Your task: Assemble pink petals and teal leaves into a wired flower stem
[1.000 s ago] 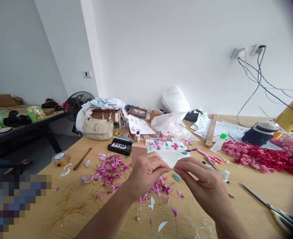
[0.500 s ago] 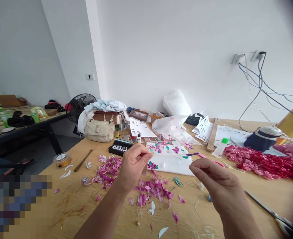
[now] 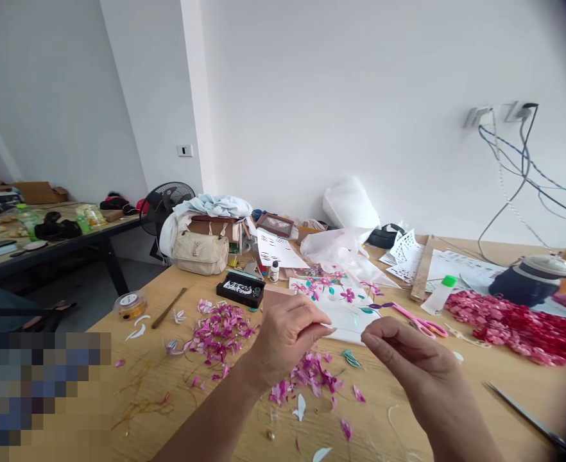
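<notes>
My left hand (image 3: 287, 340) is raised over the table, thumb and fingers pinched close together; what they hold, if anything, is too small to make out. Facing it, a short gap to the right, my right hand (image 3: 412, 366) is also pinched, and anything between its fingertips is too fine to see. Behind both hands lies a white sheet (image 3: 345, 321) with pink flowers and green leaves on it. Magenta petals (image 3: 220, 330) are heaped left of my left hand, and more petals (image 3: 314, 375) lie below the hands. A teal leaf piece (image 3: 351, 359) rests between them.
Pink scissors (image 3: 420, 323), a green-capped bottle (image 3: 439, 296) and red and pink flower strands (image 3: 518, 324) are at the right. Metal scissors (image 3: 523, 414) lie at the right front. A black tray (image 3: 239, 290), a wooden stick (image 3: 169, 308) and a round container (image 3: 130, 307) are at the left.
My left hand has moved right, closer to my right hand, with its fingers now pointing right. The camera view has shifted slightly, and the pink scissors show more fully.
</notes>
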Tool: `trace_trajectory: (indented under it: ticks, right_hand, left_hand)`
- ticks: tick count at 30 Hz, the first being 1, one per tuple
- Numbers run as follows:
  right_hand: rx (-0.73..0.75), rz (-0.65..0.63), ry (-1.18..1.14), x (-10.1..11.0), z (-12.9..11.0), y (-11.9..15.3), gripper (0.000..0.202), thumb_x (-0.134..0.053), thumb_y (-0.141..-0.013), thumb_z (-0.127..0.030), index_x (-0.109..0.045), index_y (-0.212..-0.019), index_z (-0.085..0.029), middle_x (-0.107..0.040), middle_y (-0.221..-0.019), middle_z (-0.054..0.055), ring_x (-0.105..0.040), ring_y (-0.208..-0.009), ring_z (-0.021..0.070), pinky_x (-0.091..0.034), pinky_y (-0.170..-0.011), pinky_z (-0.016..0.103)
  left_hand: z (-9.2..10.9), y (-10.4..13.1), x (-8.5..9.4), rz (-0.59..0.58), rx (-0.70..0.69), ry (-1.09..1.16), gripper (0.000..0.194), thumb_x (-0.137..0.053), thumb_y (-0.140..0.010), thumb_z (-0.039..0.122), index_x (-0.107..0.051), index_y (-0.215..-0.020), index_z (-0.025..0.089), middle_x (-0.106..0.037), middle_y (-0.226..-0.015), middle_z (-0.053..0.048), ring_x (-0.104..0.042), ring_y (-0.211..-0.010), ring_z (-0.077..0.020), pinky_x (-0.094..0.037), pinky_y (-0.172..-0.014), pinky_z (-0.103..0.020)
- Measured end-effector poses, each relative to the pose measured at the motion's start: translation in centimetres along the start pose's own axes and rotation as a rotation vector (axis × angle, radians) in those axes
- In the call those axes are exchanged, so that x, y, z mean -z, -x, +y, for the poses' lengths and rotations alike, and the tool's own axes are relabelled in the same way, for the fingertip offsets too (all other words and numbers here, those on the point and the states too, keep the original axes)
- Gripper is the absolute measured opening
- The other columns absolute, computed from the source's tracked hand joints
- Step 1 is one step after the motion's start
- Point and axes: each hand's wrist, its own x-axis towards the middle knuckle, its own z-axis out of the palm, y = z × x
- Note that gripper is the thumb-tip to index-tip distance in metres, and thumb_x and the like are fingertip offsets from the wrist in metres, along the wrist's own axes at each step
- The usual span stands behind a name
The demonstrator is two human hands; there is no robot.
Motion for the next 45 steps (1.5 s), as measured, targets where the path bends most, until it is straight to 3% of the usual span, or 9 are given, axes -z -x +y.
trace_trajectory:
  ticks: [3, 6, 12, 17, 29, 35, 45]
  right_hand:
    - [-0.002, -0.007, 0.01, 0.1, 0.1, 0.0, 0.02, -0.059, -0.077, -0.034, -0.059, -0.063, -0.021, -0.053, -0.06, -0.001, -0.047, -0.057, 0.0138, -0.038, -0.051, 0.024]
    - [0.005, -0.014, 0.009, 0.1, 0.2, 0.0, 0.02, -0.059, -0.077, -0.035, -0.059, -0.063, -0.021, -0.054, -0.062, 0.0, -0.048, -0.058, 0.0143, -0.038, -0.051, 0.025]
    - [-0.011, 0.015, 0.011, -0.2, 0.0, 0.1, 0.021, -0.058, -0.078, -0.034, -0.057, -0.062, -0.021, -0.053, -0.062, -0.001, -0.048, -0.059, 0.0136, -0.038, -0.053, 0.025]
    - [-0.021, -0.034, 0.014, -0.1, 0.0, 0.1, 0.021, -0.059, -0.076, -0.036, -0.059, -0.063, -0.021, -0.054, -0.059, -0.001, -0.048, -0.057, 0.0142, -0.038, -0.052, 0.025]
    - [-0.095, 0.061, -0.116, 0.0, 0.0, 0.1, 0.014, -0.067, -0.07, -0.03, -0.06, -0.061, -0.021, -0.053, -0.059, -0.002, -0.043, -0.057, 0.0118, -0.032, -0.051, 0.026]
    - [-0.045, 0.159, -0.12, 0.1, -0.7, 0.1, 0.012, -0.067, -0.069, -0.024, -0.06, -0.061, -0.021, -0.055, -0.06, -0.003, -0.046, -0.061, 0.0122, -0.034, -0.057, 0.027]
    - [0.075, 0.19, -0.057, 1.8, -2.1, -0.6, 0.011, -0.066, -0.072, -0.016, -0.06, -0.063, -0.018, -0.054, -0.06, -0.004, -0.047, -0.06, 0.0102, -0.035, -0.056, 0.026]
  left_hand:
    - [0.1, 0.0, 0.1, -0.01, 0.043, 0.017, 0.008, -0.06, -0.08, 0.019, -0.064, -0.076, 0.014, -0.061, -0.071, -0.003, -0.057, -0.067, -0.0113, -0.048, -0.061, -0.022]
    - [0.3, 0.0, 0.2, -0.031, 0.095, 0.027, 0.015, -0.065, -0.076, 0.023, -0.064, -0.089, 0.015, -0.062, -0.073, -0.003, -0.056, -0.064, -0.0112, -0.048, -0.058, -0.022]
    - [0.3, -0.1, 0.1, -0.011, -0.01, 0.02, 0.009, -0.059, -0.081, 0.018, -0.065, -0.078, 0.014, -0.062, -0.072, -0.004, -0.059, -0.068, -0.0114, -0.05, -0.061, -0.021]
    - [0.3, -0.1, 0.2, 0.012, -0.04, -0.006, 0.007, -0.06, -0.08, 0.017, -0.064, -0.076, 0.014, -0.061, -0.072, -0.004, -0.058, -0.067, -0.0111, -0.049, -0.06, -0.021]
    - [0.4, -0.4, 0.5, 0.019, -0.082, -0.039, 0.011, -0.059, -0.08, 0.015, -0.057, -0.07, 0.014, -0.057, -0.068, -0.001, -0.055, -0.067, -0.01, -0.046, -0.062, -0.022]
    - [0.3, -1.2, 0.4, -0.008, -0.13, -0.073, 0.013, -0.057, -0.082, 0.014, -0.055, -0.069, 0.015, -0.055, -0.068, 0.0, -0.053, -0.067, -0.0101, -0.046, -0.063, -0.024]
    - [0.3, -2.9, -0.3, 0.005, -0.19, 0.014, 0.015, -0.057, -0.082, 0.016, -0.052, -0.068, 0.016, -0.049, -0.065, 0.002, -0.048, -0.065, -0.0097, -0.042, -0.061, -0.024]
